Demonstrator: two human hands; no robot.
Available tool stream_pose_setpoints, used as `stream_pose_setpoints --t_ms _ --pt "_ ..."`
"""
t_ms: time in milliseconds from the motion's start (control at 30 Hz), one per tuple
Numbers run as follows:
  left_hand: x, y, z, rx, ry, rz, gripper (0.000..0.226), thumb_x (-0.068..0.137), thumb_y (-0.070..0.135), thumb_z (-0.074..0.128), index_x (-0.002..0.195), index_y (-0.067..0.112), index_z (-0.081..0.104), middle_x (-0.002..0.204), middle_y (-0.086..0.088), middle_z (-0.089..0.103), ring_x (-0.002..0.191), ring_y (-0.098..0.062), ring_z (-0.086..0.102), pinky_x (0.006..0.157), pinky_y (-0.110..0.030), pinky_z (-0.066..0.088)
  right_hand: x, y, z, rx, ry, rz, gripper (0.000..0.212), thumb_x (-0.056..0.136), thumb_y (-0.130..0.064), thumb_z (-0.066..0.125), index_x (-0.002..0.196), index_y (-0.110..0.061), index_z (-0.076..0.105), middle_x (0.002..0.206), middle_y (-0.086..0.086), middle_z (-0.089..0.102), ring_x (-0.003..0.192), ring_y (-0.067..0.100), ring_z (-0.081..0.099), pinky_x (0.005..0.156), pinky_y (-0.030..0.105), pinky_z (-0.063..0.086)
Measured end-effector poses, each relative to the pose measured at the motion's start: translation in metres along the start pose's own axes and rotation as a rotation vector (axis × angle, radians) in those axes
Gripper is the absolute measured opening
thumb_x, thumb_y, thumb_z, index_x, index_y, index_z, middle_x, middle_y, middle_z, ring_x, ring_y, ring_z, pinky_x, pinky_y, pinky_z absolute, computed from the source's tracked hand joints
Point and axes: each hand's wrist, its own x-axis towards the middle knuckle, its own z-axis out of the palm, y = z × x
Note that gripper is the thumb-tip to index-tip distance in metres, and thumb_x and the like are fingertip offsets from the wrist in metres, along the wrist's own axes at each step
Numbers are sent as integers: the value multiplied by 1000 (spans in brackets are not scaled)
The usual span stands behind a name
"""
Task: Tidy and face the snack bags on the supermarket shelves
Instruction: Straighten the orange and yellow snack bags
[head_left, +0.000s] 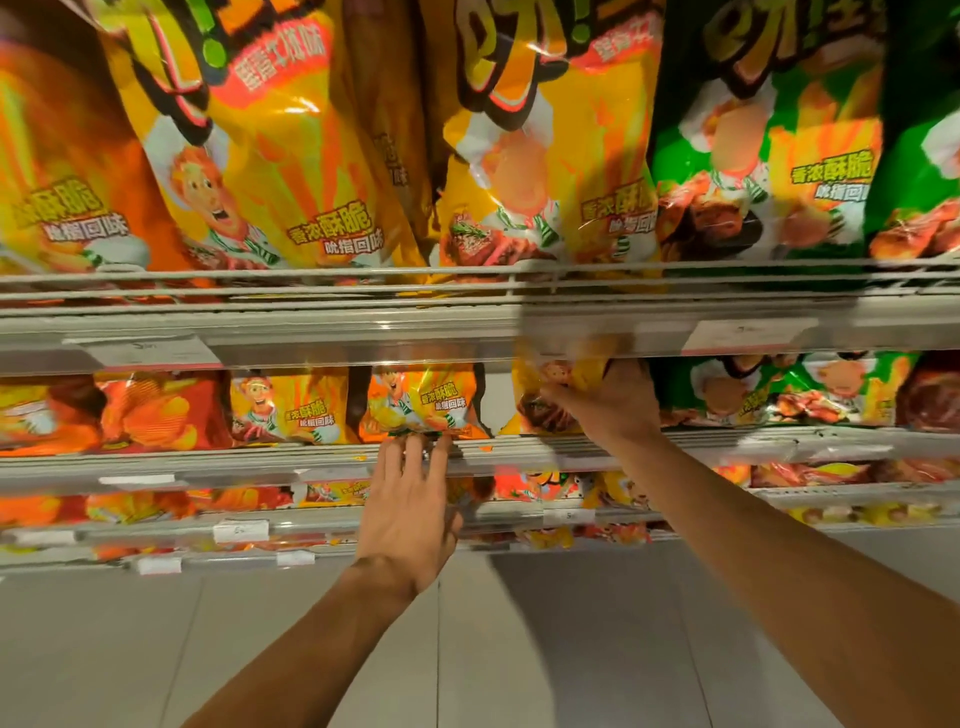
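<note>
Grey metal shelving (363, 332) in stacked tiers, wire rails along front edges, clear price-tag strips (748, 335) w/ small white labels. Pale grey tiled floor (545, 649) below. Warm, dim light; blurred at edges.

Single head-worn view, looking forward and down, close to the shelves (467, 332)

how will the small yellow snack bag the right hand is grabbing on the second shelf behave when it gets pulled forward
The yellow snack bag looks puffed and glossy, so it is probably light for its size and may slip in the grip. Its film creases under the right hand, so it likely crumples rather than staying stiff. Standing on a narrow bottom edge behind the shelf rail, it could tip easily.
</note>
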Motion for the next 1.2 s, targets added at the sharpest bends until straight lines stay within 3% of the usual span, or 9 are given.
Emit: stream_pose_setpoints --t_ms 233,333,500,700,800,867,967,1000,1200 --pt "4 -5 -6 -89 93 -1 59 98 42 42 150 16 31 137 -4 37 123 -23 34 110 -34 34 3 2 28 130 -77 -20 97 71 -48 87 146 -13 38 143 14 51 132 33 49 109 48 44" --pt "6 -5 -8 -130 139 -18 49 100 40 40 143 16 41 135 -3 42 123 -21 37 110 -33 33 0 6 31 126 -83 -35 102 73 -49 86 151 -14 31 146 14 50 133 35 49 108 48 44" --pt "7 -2 -8 -149 151 -46 50 100 40 43 143 15 41 137 -4 42 125 -22 36 112 -33 32 -5 13 24 -9 -96 -79 107 76 -53 81 154 -9 23 145 19 48 130 41 51 105 50 47" --pt "7 -3 -8 -215 141 -54 54 98 39 50 146 16 39 140 -3 41 129 -21 33 114 -32 31 -19 15 19 -45 -58 -81 94 77 -54 80 145 -8 33 144 17 47 129 36 48 106 43 45" --pt "5 -3 -11 -309 140 -71 53 97 34 55 144 13 41 138 -4 44 128 -21 37 112 -32 34 -37 19 10 35 38 -137 91 79 -46 82 146 -7 36 143 15 47 130 31 46 110 40 42" --pt "0 -3 -12 -381 152 -104 52 96 31 58 142 12 43 137 -4 44 128 -20 39 110 -30 36 -55 24 7 154 140 -179 80 81 -37 82 143 -11 41 138 9 48 125 23 48 105 32 44" --pt "-12 -9 -13 -483 213 -179 51 94 27 62 139 10 46 137 -5 44 129 -20 39 109 -30 37 -83 25 11 274 246 -202 60 86 -32 79 135 -20 47 131 -6 47 113 2 42 93 5 34" --pt "-16 -13 -13 -513 241 -216 51 94 25 63 139 9 46 137 -7 43 129 -21 38 108 -32 37 -89 23 15 281 243 -208 55 86 -31 78 132 -20 49 129 -7 49 112 2 44 89 4 33" --pt "-24 -70 -21 -683 407 -513 59 88 19 72 135 -3 43 136 -21 42 127 -32 36 106 -37 33 -107 -25 54 298 153 -297 53 84 -25 82 128 -3 62 125 10 65 117 25 60 98 32 49"
